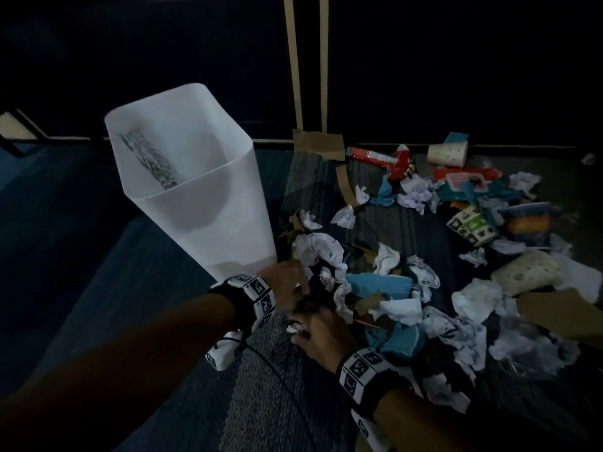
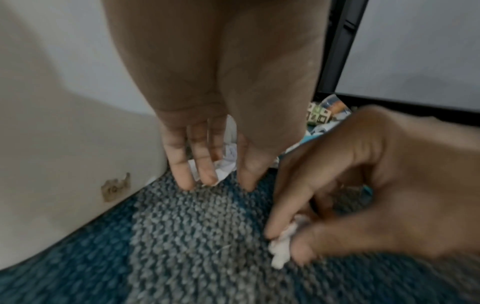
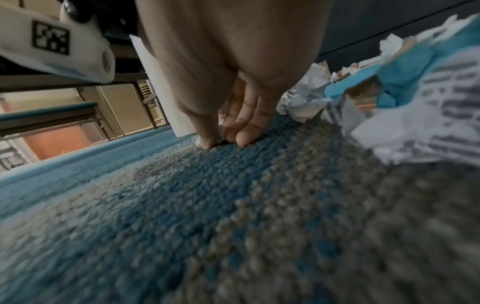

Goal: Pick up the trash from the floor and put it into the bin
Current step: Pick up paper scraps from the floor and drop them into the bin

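A tall white bin (image 1: pixel 195 177) stands on the carpet, and its wall (image 2: pixel 64 144) fills the left of the left wrist view. Right of it lies a pile of trash (image 1: pixel 408 288): crumpled white paper, blue scraps, cardboard and cups. My left hand (image 1: pixel 293 285) is at the bin's base with straight fingers, its fingertips (image 2: pixel 187 183) touching the carpet just in front of a crumpled paper (image 2: pixel 226 164). My right hand (image 1: pixel 303 331) is low on the carpet beside it and pinches a small white paper scrap (image 2: pixel 281 248) between thumb and fingers (image 3: pixel 244 137).
Blue and grey carpet (image 1: pixel 267 402) stretches toward me. A dark wall with tan tape strips (image 1: pixel 293 76) backs the pile. Paper cups (image 1: pixel 447 153) and red wrappers (image 1: pixel 391 161) lie at the far side. A cable (image 1: pixel 280 373) runs from my left wristband.
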`<state>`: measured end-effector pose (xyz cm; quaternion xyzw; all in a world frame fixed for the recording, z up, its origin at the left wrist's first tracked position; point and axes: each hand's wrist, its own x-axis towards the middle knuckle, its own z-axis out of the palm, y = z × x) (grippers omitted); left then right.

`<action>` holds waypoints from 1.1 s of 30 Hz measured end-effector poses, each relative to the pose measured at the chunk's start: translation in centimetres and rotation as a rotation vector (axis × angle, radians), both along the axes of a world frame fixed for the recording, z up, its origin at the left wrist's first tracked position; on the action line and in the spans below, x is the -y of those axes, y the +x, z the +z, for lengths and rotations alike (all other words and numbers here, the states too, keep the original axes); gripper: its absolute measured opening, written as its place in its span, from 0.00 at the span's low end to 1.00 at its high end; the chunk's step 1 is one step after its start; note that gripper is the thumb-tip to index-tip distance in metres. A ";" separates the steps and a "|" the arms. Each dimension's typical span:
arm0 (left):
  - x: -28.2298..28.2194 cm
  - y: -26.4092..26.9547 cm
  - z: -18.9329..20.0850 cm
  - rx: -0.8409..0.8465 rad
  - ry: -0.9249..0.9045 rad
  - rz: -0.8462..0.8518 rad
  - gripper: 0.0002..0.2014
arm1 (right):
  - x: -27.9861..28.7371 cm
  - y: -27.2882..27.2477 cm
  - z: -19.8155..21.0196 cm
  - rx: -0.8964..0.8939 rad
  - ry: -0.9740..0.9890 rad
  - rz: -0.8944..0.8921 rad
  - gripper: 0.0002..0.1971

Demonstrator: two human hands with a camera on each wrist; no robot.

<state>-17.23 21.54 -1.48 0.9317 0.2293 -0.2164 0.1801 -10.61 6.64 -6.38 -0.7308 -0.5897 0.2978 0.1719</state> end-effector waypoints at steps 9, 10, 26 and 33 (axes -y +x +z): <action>0.2 -0.3 1.1 0.097 0.061 0.022 0.11 | 0.0 1.4 -0.4 0.002 0.193 -0.208 0.05; 0.2 -0.4 1.7 0.118 0.065 0.029 0.11 | -0.1 1.9 -0.2 -0.012 0.218 -0.242 0.05; 3.7 -1.3 16.7 0.956 0.321 0.033 0.06 | -3.7 5.0 12.8 -0.336 0.689 -0.551 0.08; 2.3 -3.3 23.7 1.324 0.492 0.323 0.04 | -7.3 3.4 20.9 -0.292 0.904 -0.322 0.07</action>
